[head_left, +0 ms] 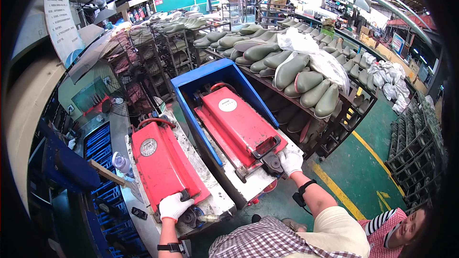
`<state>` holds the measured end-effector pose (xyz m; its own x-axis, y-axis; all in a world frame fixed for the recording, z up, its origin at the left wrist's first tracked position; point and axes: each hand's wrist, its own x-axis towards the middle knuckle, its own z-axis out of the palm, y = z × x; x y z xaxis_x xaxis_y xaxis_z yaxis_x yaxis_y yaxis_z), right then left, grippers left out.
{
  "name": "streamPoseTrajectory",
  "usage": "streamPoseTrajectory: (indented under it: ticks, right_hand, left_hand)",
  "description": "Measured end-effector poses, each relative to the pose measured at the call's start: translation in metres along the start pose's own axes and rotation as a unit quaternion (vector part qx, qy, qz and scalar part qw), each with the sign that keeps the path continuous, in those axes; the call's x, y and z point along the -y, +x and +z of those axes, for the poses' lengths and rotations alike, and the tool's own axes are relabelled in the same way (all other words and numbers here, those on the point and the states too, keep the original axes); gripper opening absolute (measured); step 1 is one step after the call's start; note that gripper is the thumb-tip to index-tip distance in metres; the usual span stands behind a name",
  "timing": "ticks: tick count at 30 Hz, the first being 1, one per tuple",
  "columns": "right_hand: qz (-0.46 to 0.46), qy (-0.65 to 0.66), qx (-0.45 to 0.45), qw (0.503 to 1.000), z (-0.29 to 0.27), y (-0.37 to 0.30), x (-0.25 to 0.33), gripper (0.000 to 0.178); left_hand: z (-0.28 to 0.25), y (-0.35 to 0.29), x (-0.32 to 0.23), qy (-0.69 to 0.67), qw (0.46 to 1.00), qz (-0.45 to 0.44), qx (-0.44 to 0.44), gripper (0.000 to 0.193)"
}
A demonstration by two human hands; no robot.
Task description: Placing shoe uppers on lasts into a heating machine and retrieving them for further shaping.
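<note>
Two machines with long red metal covers stand side by side before me. My left hand (176, 207), in a white knit glove, is closed at the small black handle (184, 194) on the near end of the left red cover (162, 162). In the same kind of glove, my right hand (290, 162) is curled against the black latch (272, 163) at the near right corner of the right red cover (234, 119). A black loop handle (266, 146) sits beside that latch. Both covers lie down over pale, worn beds. My right fingertips are partly hidden.
A blue hood (198, 74) surrounds the right machine's far end. Racks of olive-green shoe shapes (311, 83) stand behind it, with white plastic (320, 52) on top. At left are a bottle (121, 162), a dark phone-like object (139, 213) and blue racking (98, 148). A person (394, 231) is at lower right.
</note>
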<state>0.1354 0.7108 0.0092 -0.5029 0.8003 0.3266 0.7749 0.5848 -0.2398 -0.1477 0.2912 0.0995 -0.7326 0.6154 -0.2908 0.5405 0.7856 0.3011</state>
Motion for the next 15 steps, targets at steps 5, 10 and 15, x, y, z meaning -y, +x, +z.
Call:
streamPoseTrajectory:
  ticks: [5,10,15]
  right_hand:
    - [0.001,-0.008,0.011,1.000,0.001,0.000,-0.002,0.034]
    - [0.011,-0.037,0.007,0.999,0.010,0.002,-0.005,0.034]
    - [-0.004,-0.033,-0.027,0.999,0.009,0.005,-0.002,0.036]
  left_hand:
    - [0.000,0.001,-0.001,0.003,1.000,-0.003,0.002,0.059]
    - [-0.002,0.003,-0.003,-0.004,1.000,-0.005,-0.008,0.058]
    - [0.005,0.005,0.004,-0.012,0.998,0.014,-0.056,0.054]
